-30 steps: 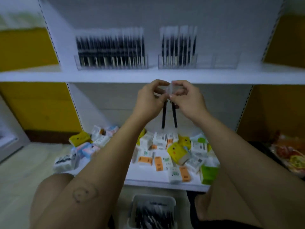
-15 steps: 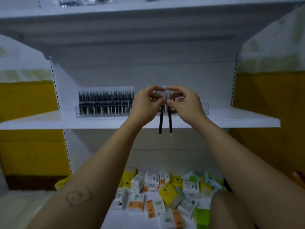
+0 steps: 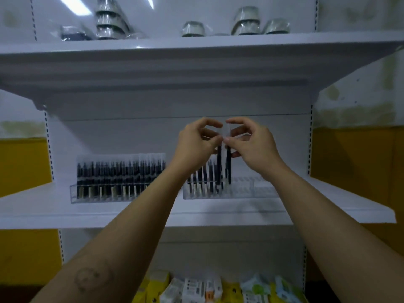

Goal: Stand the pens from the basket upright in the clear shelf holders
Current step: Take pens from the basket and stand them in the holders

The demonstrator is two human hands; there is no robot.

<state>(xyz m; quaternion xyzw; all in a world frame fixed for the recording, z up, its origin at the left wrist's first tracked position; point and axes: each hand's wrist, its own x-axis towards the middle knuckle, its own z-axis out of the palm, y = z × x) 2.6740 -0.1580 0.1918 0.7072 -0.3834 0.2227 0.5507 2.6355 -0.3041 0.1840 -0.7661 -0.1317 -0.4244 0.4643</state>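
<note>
the two pens (image 3: 219, 165) hang upright, side by side. their lower ends are down at the right holder (image 3: 247, 191), just right of the standing pens (image 3: 202, 180) already in it. we cannot tell whether the tips have entered a slot. our left hand (image 3: 195, 145) and right hand (image 3: 254, 145) meet at the top ends, and the fingers (image 3: 211, 123) of both are curled in, pinching the clear tops.

we judge the main risk to be a missed slot. the holder is thin clear plastic with low walls and narrow dividers, nearly lost against the white shelf (image 3: 328, 204), so a tip could land on a divider and the pen lean or tip over. two pens lowered together may also crowd one slot or knock their neighbours askew. pinched only at the smooth, glossy tops, the long barrels can swing or slip.

the pens are slim, straight and dark, with see-through upper ends, though it is too blurred to say if these are caps or sleeves. to the left, well apart, the left holder (image 3: 73, 194) looks packed full. the shelf seems smooth, hard and matte. on the upper shelf (image 3: 306, 40) sit round wrapped things (image 3: 193, 29) in shiny film. near us, below, lie small printed cartons (image 3: 194, 289).
</note>
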